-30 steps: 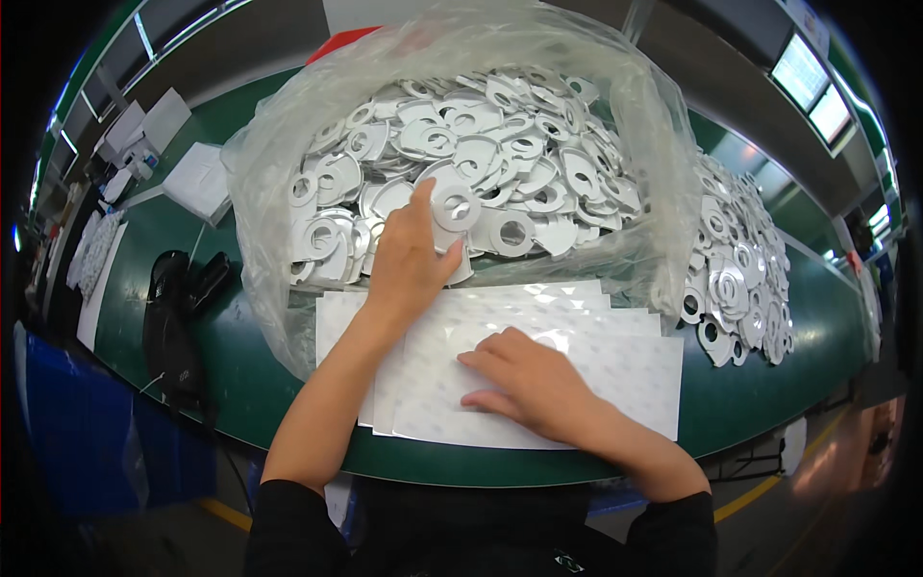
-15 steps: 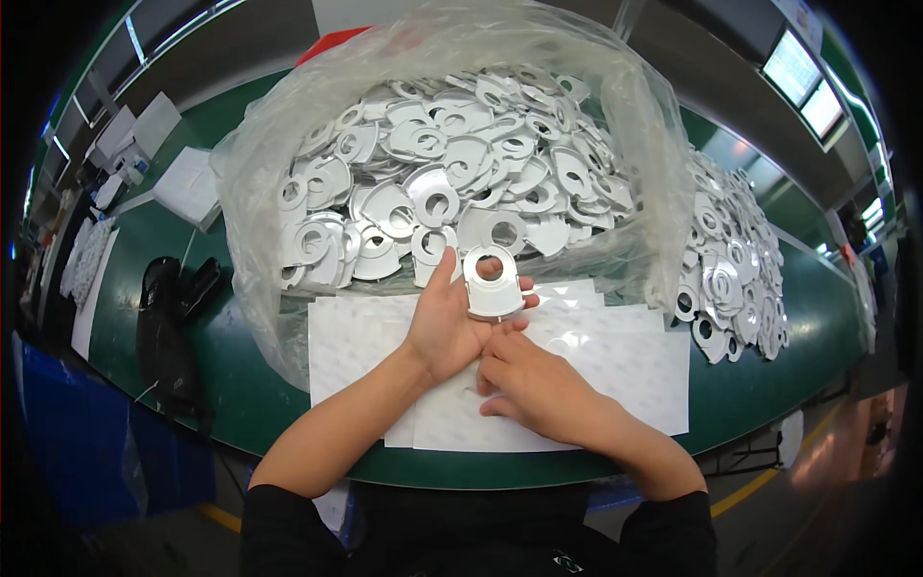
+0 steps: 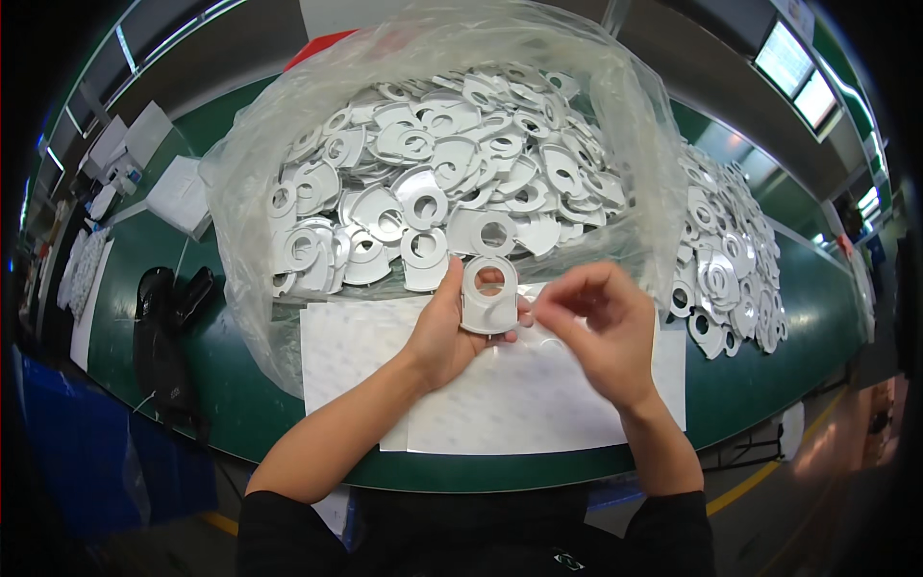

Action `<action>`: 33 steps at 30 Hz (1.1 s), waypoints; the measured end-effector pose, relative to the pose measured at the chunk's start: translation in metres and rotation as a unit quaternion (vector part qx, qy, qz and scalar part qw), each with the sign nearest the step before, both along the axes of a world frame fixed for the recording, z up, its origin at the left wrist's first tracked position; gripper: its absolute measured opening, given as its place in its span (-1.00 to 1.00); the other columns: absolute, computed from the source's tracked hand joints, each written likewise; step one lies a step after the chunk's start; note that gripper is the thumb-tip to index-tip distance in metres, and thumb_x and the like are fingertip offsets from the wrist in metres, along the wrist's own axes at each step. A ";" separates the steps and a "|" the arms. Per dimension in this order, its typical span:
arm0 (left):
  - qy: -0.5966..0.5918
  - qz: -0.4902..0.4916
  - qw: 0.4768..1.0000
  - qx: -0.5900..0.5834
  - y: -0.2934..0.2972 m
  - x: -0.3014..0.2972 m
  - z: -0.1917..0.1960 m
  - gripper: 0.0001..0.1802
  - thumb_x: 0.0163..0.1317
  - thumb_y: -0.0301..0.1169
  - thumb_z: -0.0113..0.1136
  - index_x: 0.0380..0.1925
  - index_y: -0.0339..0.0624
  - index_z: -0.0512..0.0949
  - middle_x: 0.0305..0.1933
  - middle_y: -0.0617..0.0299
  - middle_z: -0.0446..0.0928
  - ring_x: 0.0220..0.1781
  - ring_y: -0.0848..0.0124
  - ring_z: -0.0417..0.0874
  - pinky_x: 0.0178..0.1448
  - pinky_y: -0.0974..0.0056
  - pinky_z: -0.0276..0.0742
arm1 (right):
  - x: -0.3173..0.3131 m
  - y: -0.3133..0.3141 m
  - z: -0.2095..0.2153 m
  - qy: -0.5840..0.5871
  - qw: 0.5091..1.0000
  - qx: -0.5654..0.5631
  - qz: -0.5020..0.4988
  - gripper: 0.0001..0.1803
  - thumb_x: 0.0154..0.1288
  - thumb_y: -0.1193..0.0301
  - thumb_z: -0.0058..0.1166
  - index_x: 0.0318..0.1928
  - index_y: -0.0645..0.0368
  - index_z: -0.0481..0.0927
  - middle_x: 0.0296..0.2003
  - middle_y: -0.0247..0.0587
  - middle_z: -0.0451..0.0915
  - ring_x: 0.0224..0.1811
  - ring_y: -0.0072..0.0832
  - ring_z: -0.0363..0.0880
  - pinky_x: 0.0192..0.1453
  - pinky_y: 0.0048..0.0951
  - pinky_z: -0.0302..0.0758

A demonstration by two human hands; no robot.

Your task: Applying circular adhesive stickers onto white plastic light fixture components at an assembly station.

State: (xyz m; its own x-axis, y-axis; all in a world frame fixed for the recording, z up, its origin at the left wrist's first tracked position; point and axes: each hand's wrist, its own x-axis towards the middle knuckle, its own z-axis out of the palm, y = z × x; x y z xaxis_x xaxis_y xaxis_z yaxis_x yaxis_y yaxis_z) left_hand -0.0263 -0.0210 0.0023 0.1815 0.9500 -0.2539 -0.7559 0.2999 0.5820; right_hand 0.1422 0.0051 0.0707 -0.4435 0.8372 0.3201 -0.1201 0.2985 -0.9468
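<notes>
My left hand [image 3: 440, 338] holds a white plastic plate with a round hole [image 3: 491, 313], upright, thumb along its left edge and fingers behind it. Just to its right, my right hand [image 3: 612, 341] is raised with thumb and forefinger pinched together. Whatever is in that pinch, if anything, is too small and blurred to make out. Both hands are above white sheets [image 3: 538, 409] with faint grey marks. Beyond them, a heap of similar white plates [image 3: 452, 159] fills an opened clear plastic bag [image 3: 252, 183].
A second pile of white plates [image 3: 735, 260] lies on the green table [image 3: 260, 418] at the right. At the left are a black strap-like item [image 3: 162, 337] and a white box [image 3: 180, 197]. The table's near edge curves in front of me.
My right hand has lifted from beneath my left palm to the right of the plate, turning upward into a pinch. The left hand still holds the plate, now slightly lower.
</notes>
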 end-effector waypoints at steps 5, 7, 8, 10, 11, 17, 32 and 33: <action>0.065 0.012 0.998 -0.004 -0.004 0.002 0.000 -0.48 0.43 0.04 -0.33 0.02 -0.17 0.34 -0.20 0.02 0.54 -0.23 0.23 0.61 -0.26 0.24 0.53 | -0.002 0.020 -0.020 0.042 0.994 -0.082 -0.061 -0.80 0.18 0.59 0.18 -0.20 0.27 0.47 -0.32 -0.29 0.56 -0.27 -0.65 0.52 -0.15 -0.64 0.46; 0.117 -0.003 0.993 0.012 -0.004 0.004 0.001 -0.53 0.42 0.00 -0.26 0.01 -0.16 0.33 -0.23 0.05 0.54 -0.26 0.27 0.60 -0.30 0.27 0.51 | -0.004 0.020 -0.023 0.059 0.993 -0.081 -0.067 -0.80 0.18 0.59 0.18 -0.20 0.27 0.46 -0.32 -0.29 0.56 -0.28 -0.66 0.51 -0.17 -0.65 0.46; 0.169 -0.016 0.985 0.028 -0.004 0.005 0.002 -0.58 0.41 -0.04 -0.19 -0.01 -0.15 0.33 -0.27 0.08 0.53 -0.28 0.31 0.60 -0.33 0.30 0.50 | -0.005 0.019 -0.024 0.059 0.993 -0.081 -0.068 -0.80 0.18 0.59 0.18 -0.20 0.27 0.46 -0.32 -0.29 0.56 -0.28 -0.66 0.51 -0.17 -0.65 0.46; 0.177 -0.016 0.984 0.032 -0.007 0.007 0.007 -0.60 0.41 -0.05 -0.15 -0.03 -0.15 0.33 -0.29 0.12 0.53 -0.29 0.37 0.59 -0.33 0.35 0.50 | -0.007 0.016 -0.027 0.062 0.992 -0.093 -0.050 -0.79 0.18 0.59 0.18 -0.19 0.28 0.45 -0.32 -0.29 0.55 -0.27 -0.67 0.50 -0.17 -0.66 0.46; 0.186 -0.016 0.982 0.036 -0.008 0.007 0.008 -0.62 0.40 -0.07 -0.11 -0.05 -0.14 0.34 -0.31 0.16 0.52 -0.30 0.43 0.58 -0.33 0.39 0.49 | -0.009 0.017 -0.031 0.062 0.994 -0.083 -0.041 -0.77 0.19 0.59 0.17 -0.16 0.29 0.44 -0.31 -0.27 0.55 -0.26 -0.67 0.50 -0.17 -0.67 0.46; 0.045 -0.041 0.998 0.021 -0.007 0.001 0.006 -0.35 0.39 0.18 -0.50 -0.05 -0.13 0.38 -0.29 0.15 0.51 -0.29 0.38 0.55 -0.29 0.33 0.45 | -0.016 0.019 -0.040 0.068 0.992 -0.087 -0.066 -0.73 0.20 0.59 0.15 -0.11 0.30 0.39 -0.32 -0.24 0.53 -0.33 -0.65 0.50 -0.25 -0.65 0.49; 0.064 -0.035 0.997 0.031 -0.005 0.005 0.003 -0.27 0.38 0.20 -0.64 -0.05 -0.14 0.39 -0.30 0.15 0.47 -0.30 0.37 0.52 -0.30 0.32 0.42 | -0.020 0.014 -0.045 0.035 0.988 -0.153 -0.002 -0.72 0.23 0.53 0.14 -0.11 0.33 0.37 -0.35 -0.22 0.52 -0.57 -0.67 0.43 -0.55 -0.67 0.47; 0.064 -0.036 0.997 0.031 -0.004 0.005 0.004 -0.27 0.38 0.20 -0.64 -0.05 -0.14 0.39 -0.30 0.15 0.47 -0.30 0.37 0.52 -0.30 0.32 0.42 | -0.020 0.014 -0.046 0.035 0.988 -0.153 -0.003 -0.72 0.23 0.53 0.14 -0.11 0.33 0.37 -0.35 -0.22 0.52 -0.57 -0.67 0.43 -0.55 -0.67 0.47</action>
State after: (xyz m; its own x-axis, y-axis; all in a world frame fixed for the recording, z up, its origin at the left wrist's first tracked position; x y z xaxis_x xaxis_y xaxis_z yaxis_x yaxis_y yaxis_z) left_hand -0.0214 -0.0255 0.0061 0.2194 0.9503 -0.2210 -0.6522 0.3113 0.6912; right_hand 0.1223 0.0192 0.0251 -0.4240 0.9019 0.0825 -0.1879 0.0015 -0.9822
